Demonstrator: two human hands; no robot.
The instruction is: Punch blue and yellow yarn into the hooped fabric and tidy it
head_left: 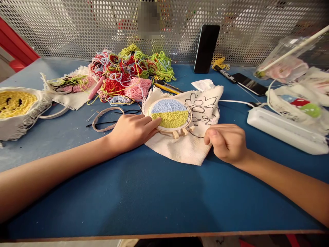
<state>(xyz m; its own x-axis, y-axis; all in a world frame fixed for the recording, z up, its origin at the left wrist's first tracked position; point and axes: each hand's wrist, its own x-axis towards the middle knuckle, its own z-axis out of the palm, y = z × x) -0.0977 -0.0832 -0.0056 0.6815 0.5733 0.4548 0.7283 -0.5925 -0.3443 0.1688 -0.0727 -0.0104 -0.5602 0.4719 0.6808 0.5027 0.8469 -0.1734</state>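
Note:
A round embroidery hoop (175, 132) lies on the blue table, holding off-white cloth (177, 151) worked in looped yarn, pale blue above and yellow-green below. My left hand (135, 128) rests over the hoop's left edge, its fingers stretched out and the index fingertip on the yellow-green loops. Its thumb is hidden. To the right, black outlines of a flower (202, 103) are drawn on the same cloth. My right hand (227, 142) is closed beside the cloth's right edge, fingers curled and thumb against them. Whatever it may hold cannot be seen.
Behind the hoop is a heap of coloured yarn (120, 77) with a pink punch-needle handle (96, 87). A loose hoop (96, 125) and a yellow smiley piece (16, 103) lie left. A phone (207, 49) leans on the mesh; a white power strip (285, 130) sits right.

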